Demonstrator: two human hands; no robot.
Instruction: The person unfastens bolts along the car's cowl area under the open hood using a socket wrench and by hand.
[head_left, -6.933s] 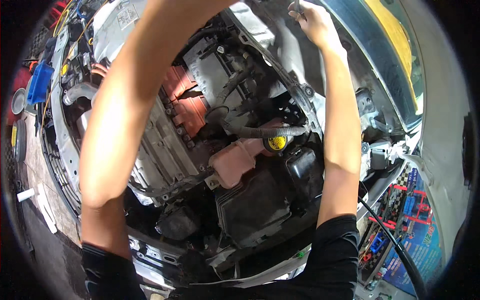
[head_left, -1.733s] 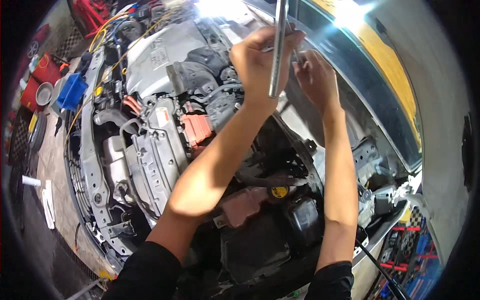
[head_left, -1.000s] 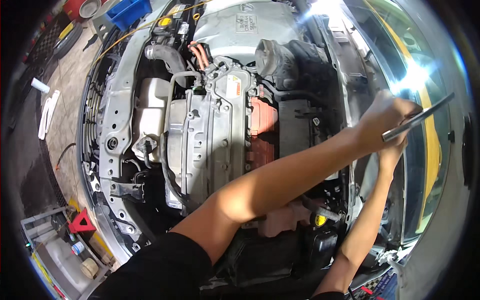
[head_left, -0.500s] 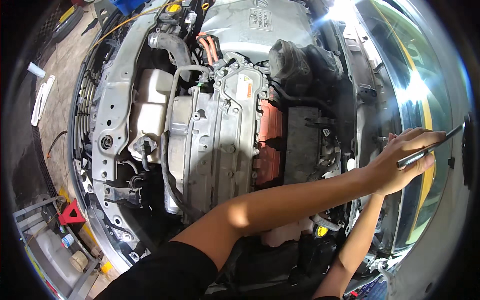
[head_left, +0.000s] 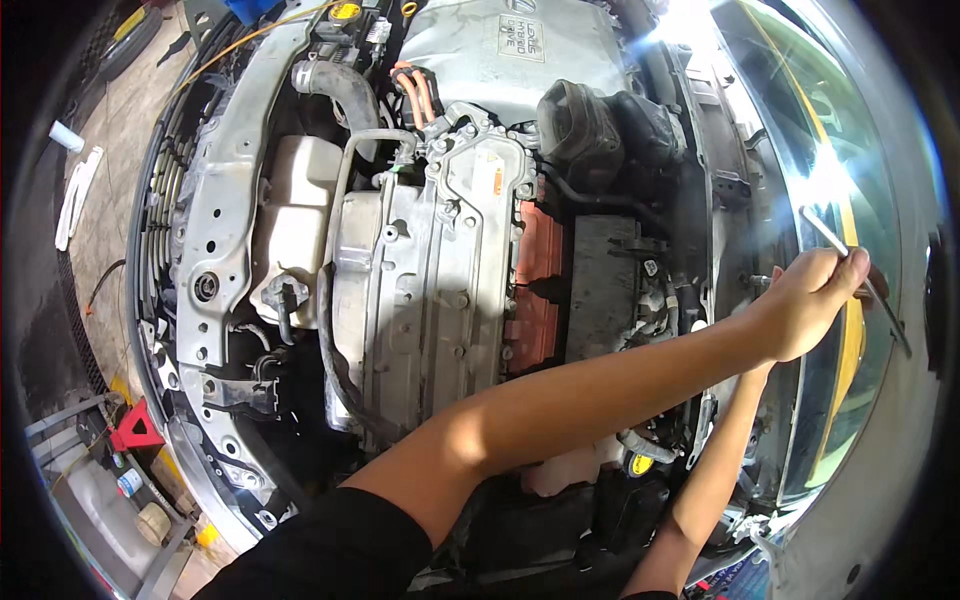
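Observing remotely, I recorded the left hand (head_left: pixel 800 305) closed around a metal bar (head_left: pixel 824 230), the thumb pressed against it. The bar lay slanted, both ends projecting past the grip, in front of the windscreen (head_left: pixel 820 350) in my view; I could not determine whether it touched the glass. The right hand (head_left: pixel 776 274) was almost wholly concealed behind the left, one apparent fingertip showing, so I cannot tell whether it was spread, pressed together or pinching anything.

Below the arms I noted a black box (head_left: pixel 530 522), a pink tank (head_left: pixel 560 472) and a yellow cap (head_left: pixel 640 464). Beyond these stood a grey casing (head_left: pixel 430 285), with a red cover (head_left: pixel 535 250) along its right side and a white tank (head_left: pixel 290 230) at its left. Farther off were the orange cables (head_left: pixel 413 95), a black duct (head_left: pixel 570 125) and the silver cover (head_left: pixel 470 60).

In my judgement, the step in hand was handling the bar near the windscreen's edge. The next move, I assessed, called for a firm grip, control of both bar ends and clearance from the glass.
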